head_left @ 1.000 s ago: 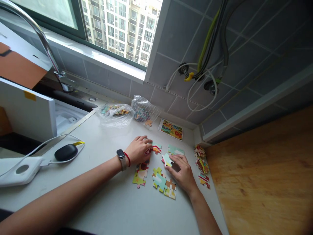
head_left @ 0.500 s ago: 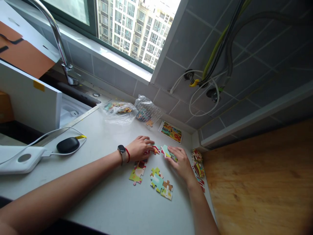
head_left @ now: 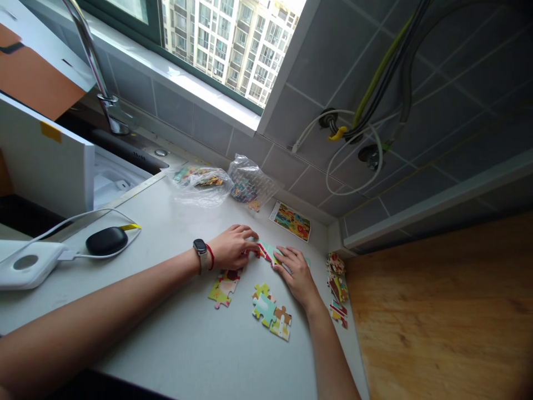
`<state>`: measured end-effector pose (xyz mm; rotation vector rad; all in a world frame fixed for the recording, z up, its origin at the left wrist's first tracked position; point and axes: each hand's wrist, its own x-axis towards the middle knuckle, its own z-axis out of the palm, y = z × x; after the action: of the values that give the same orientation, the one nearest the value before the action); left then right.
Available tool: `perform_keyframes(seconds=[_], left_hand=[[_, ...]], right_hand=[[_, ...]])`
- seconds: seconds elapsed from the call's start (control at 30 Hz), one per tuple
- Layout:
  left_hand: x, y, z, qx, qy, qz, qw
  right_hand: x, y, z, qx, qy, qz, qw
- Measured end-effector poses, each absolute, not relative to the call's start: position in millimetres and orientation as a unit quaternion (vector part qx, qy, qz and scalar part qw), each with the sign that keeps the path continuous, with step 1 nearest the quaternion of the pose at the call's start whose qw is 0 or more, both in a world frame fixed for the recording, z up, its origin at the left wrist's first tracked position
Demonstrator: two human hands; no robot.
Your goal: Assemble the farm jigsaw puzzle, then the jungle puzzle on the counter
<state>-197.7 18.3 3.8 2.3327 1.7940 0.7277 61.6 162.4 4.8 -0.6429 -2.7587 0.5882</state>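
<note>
My left hand (head_left: 234, 247), with a watch and red band at the wrist, rests on joined puzzle pieces; its fingers are bent over them. A lower part of that group, with green and pink pieces (head_left: 225, 286), shows below the hand. My right hand (head_left: 295, 273) lies with its fingers spread on a pale green and red puzzle section (head_left: 266, 253), partly hidden under the fingers. The two sections appear to touch between the hands. Nearer to me, a small joined cluster (head_left: 271, 312) of green, blue and brown pieces lies apart on the white counter (head_left: 200, 350).
Plastic bags of pieces (head_left: 204, 186) and a picture card (head_left: 291, 221) lie near the wall. Loose pieces (head_left: 337, 286) line the right edge beside a wooden surface (head_left: 437, 311). A black device (head_left: 107, 241) with a cable, a white charger (head_left: 31, 264) and a faucet (head_left: 97, 72) are leftward.
My right hand has moved left with its section, closing the gap to the pieces by my left hand. The view has shifted slightly.
</note>
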Motion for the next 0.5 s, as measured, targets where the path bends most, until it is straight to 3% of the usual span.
perform_keyframes(seconds=[0.5], left_hand=[[-183,16,-11,0.770,0.601,0.211,0.036]], right_hand=[[55,144,13,-0.262,-0.933,0.187,0.159]])
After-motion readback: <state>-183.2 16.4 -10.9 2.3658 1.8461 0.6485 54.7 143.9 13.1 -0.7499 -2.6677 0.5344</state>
